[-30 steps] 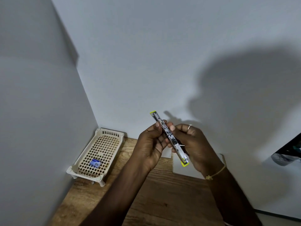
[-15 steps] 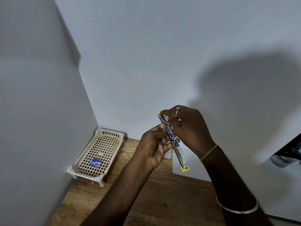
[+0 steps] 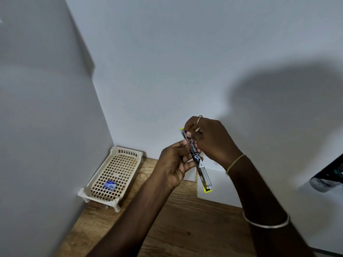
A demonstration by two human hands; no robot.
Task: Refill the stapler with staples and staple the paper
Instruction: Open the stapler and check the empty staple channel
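Observation:
A slim stapler [image 3: 201, 172], clear and metallic with yellow ends, is swung open to a long strip and held in the air above the table. My left hand [image 3: 173, 165] grips its middle from the left. My right hand [image 3: 209, 139] reaches over its upper end, fingertips pinched at the channel; whether staples sit between those fingers is hidden. White paper [image 3: 219, 190] lies on the wooden table [image 3: 185, 229] beneath the stapler's lower end. A small blue staple box [image 3: 110, 185] rests inside the cream basket [image 3: 96, 179].
The cream plastic basket stands in the left corner on short legs, against the white walls. A dark object [image 3: 328, 178] juts in at the right edge. A tiny item lies on the table under the basket's front [image 3: 107, 207].
My right hand has moved from the stapler's lower half up to its upper end. The left hand keeps its grip, and the stapler has tilted slightly more upright.

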